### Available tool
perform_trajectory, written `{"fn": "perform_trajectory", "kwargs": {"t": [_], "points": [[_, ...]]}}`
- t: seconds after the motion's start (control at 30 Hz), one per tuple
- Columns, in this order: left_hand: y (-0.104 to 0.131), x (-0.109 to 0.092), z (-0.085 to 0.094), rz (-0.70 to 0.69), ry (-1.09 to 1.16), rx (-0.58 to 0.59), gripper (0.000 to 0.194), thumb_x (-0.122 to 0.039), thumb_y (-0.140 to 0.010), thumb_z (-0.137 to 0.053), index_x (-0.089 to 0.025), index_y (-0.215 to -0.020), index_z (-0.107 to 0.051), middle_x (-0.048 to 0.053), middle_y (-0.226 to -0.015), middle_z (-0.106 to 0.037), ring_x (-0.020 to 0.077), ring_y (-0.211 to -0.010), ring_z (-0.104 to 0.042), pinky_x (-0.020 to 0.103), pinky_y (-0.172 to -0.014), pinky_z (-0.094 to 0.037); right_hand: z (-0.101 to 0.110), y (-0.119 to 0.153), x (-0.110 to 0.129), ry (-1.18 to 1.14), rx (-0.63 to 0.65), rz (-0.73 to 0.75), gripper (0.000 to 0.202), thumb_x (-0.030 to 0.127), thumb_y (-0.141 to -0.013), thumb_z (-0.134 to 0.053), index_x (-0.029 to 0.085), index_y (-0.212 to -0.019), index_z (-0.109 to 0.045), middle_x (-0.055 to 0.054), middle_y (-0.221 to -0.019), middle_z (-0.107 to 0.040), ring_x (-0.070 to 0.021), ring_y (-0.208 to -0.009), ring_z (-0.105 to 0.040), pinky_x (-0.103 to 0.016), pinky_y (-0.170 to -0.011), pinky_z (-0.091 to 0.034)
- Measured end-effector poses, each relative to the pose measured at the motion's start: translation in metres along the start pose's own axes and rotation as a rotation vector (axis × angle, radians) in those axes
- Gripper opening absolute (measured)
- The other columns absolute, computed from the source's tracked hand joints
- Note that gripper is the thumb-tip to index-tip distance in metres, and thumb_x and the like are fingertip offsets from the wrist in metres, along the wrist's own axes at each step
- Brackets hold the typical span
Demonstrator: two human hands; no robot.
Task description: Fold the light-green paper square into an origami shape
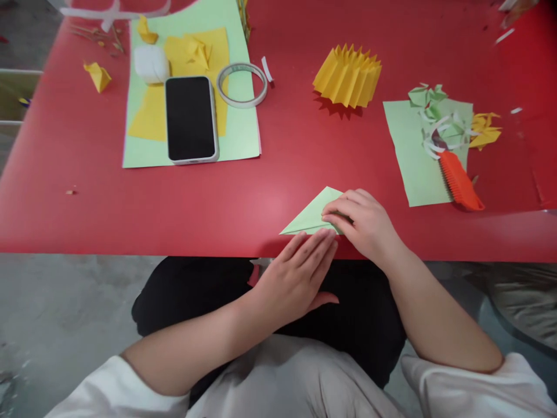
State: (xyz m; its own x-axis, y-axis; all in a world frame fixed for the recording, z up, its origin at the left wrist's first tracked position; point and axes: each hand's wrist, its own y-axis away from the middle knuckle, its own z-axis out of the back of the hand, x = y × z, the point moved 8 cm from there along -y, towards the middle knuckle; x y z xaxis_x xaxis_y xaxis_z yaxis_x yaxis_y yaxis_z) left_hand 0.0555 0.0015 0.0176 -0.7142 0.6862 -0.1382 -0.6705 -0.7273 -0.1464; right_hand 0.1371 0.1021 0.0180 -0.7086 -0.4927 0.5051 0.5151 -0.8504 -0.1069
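Note:
A light green folded paper (311,213), triangular with its peak pointing away from me, lies near the front edge of the red table. My left hand (300,273) rests its fingertips along the paper's near edge, fingers stretched out and thumb apart. On the paper's right part, my right hand (361,220) has its thumb and fingers pinched together at a fold. The fingers of my right hand hide the paper's right corner.
On the red table (287,168), a phone (191,119), white case (151,64) and tape roll (220,87) lie on green and yellow sheets. Pleated yellow paper (348,76) stands farther back. At right are a green sheet (402,151), paper scraps and an orange comb-like tool (461,181).

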Motion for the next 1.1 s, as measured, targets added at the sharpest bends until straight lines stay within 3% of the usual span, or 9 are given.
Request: {"fn": "perform_trajectory", "kwargs": {"t": [0.1,0.3,0.5,0.77,1.1], "points": [[-0.005,0.004,-0.011,0.059,-0.001,0.032,0.081,-0.062,-0.087,-0.025,0.0,-0.139,-0.027,0.019,-0.147,-0.028,0.029,-0.138,-0.021,0.044,-0.112,-0.019,0.0,0.0,0.0,0.009,-0.004,0.013,0.015,0.025,-0.087,-0.049,0.021,-0.08,-0.061,-0.004,-0.077,-0.06,-0.0178,-0.074,-0.049,-0.031,-0.071,-0.04],[-0.003,0.012,-0.014,0.078,0.014,0.059,0.082,-0.063,-0.085,-0.028,-0.002,-0.14,-0.025,0.018,-0.148,-0.026,0.029,-0.138,-0.019,0.043,-0.112,-0.019,0.001,0.0,0.0,-0.004,-0.009,0.018,0.016,0.026,-0.088,-0.048,0.022,-0.078,-0.061,-0.004,-0.077,-0.06,-0.0183,-0.074,-0.049,-0.032,-0.07,-0.04],[-0.003,0.014,-0.011,0.064,0.028,0.068,0.079,-0.061,-0.087,-0.027,-0.003,-0.141,-0.024,0.016,-0.148,-0.027,0.0272,-0.138,-0.021,0.042,-0.112,-0.019,0.0,-0.001,0.001,-0.012,0.002,0.004,0.016,0.026,-0.087,-0.048,0.022,-0.079,-0.061,-0.004,-0.076,-0.06,-0.0182,-0.073,-0.048,-0.031,-0.07,-0.04],[0.01,0.031,-0.006,0.106,-0.031,0.091,0.073,-0.055,-0.089,-0.031,-0.004,-0.141,-0.024,0.014,-0.147,-0.03,0.0271,-0.136,-0.026,0.042,-0.112,-0.022,-0.001,-0.002,0.0,-0.018,0.009,0.01,0.012,0.025,-0.087,-0.051,0.021,-0.078,-0.059,-0.002,-0.073,-0.058,-0.017,-0.07,-0.045,-0.03,-0.068,-0.037],[0.011,0.032,-0.006,0.097,-0.04,0.046,0.073,-0.054,-0.088,-0.037,-0.004,-0.14,-0.027,0.014,-0.146,-0.032,0.0279,-0.135,-0.029,0.042,-0.111,-0.025,-0.006,0.0,0.002,0.064,0.034,0.011,0.012,0.028,-0.088,-0.049,0.02,-0.083,-0.057,-0.003,-0.077,-0.057,-0.0175,-0.072,-0.044,-0.03,-0.069,-0.035]]}}
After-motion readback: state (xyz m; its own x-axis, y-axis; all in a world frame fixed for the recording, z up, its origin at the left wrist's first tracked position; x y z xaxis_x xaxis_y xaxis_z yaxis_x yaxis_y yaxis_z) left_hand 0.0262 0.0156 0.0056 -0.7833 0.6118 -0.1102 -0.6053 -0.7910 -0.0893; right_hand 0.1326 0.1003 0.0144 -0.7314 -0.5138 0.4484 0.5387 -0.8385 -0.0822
